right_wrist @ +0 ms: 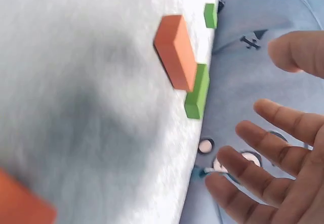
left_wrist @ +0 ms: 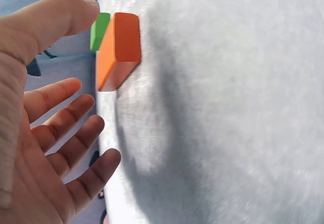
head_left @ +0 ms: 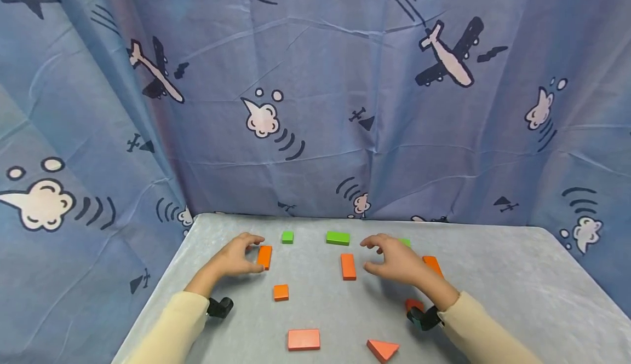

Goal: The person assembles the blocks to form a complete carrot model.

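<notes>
My left hand (head_left: pixel 238 255) reaches over the table's left side, thumb and fingers spread apart with nothing between them. The nearest thing to it is an orange rectangular block (head_left: pixel 264 258), which also shows as an orange block (left_wrist: pixel 126 39) past the thumb in the left wrist view. My right hand (head_left: pixel 394 260) hovers with fingers parted and grips nothing. Just left of it lies an orange-red rectangular block (head_left: pixel 348 267), with a green rectangular block (head_left: pixel 337 238) behind. Another green block (head_left: pixel 405 242) is partly hidden behind the right hand, and an orange block (head_left: pixel 432 265) lies past the wrist.
A small green block (head_left: pixel 287 237) sits at the back and a small orange block (head_left: pixel 281 292) in the middle. Nearer lie a salmon rectangular block (head_left: pixel 303 340) and a red-orange triangular block (head_left: pixel 382 349). A red block (head_left: pixel 414 304) is partly covered by the right wrist camera. A patterned curtain (head_left: pixel 315 189) hangs behind.
</notes>
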`<state>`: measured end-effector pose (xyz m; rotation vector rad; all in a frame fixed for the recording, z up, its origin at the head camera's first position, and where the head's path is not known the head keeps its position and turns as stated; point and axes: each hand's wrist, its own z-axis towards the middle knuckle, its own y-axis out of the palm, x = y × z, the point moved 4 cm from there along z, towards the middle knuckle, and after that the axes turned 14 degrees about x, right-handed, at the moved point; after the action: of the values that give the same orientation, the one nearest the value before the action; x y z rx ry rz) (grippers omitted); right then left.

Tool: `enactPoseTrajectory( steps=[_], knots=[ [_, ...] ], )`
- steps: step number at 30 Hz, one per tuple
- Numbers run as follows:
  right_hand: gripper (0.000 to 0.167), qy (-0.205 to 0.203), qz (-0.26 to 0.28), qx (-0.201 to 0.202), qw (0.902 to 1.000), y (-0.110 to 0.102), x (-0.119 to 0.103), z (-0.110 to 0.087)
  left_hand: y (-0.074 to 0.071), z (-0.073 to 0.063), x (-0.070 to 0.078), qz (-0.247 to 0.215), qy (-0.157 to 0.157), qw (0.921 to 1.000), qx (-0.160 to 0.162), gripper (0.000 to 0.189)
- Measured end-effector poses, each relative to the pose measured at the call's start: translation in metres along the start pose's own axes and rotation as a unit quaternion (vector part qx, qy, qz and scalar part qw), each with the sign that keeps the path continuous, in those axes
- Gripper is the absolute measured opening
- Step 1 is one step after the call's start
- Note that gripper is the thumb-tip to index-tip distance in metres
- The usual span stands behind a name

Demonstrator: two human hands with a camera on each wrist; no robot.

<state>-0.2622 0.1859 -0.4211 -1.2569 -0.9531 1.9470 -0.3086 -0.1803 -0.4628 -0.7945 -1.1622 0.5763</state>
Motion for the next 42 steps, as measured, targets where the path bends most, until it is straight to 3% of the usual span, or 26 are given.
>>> enactPoseTrajectory(
  steps=[8, 14, 24, 31, 42],
  knots=[
    [0.053, -0.001, -0.023, -0.043, 0.9988, 0.028, -0.007, 0.011, 0.006, 0.004, -0.003, 0.027, -0.013, 0.9996, 0.000, 0.067],
    [0.053, 0.010, -0.035, -0.041, 0.9985, 0.042, -0.005, 0.014, 0.007, 0.005, -0.003, 0.030, -0.022, 0.9993, 0.000, 0.064],
    [0.049, 0.030, -0.050, -0.042, 0.9974, 0.050, -0.002, 0.015, 0.010, 0.005, -0.006, 0.030, -0.007, 0.9993, 0.022, 0.056],
    [0.049, 0.034, -0.060, -0.044, 0.9966, 0.051, -0.001, 0.016, 0.011, 0.003, 0.019, 0.024, 0.016, 0.9992, 0.029, 0.056],
    [0.052, 0.049, -0.065, -0.052, 0.9954, 0.053, 0.000, 0.017, 0.029, 0.011, 0.060, 0.026, 0.039, 0.9988, 0.011, 0.056]
  ],
)
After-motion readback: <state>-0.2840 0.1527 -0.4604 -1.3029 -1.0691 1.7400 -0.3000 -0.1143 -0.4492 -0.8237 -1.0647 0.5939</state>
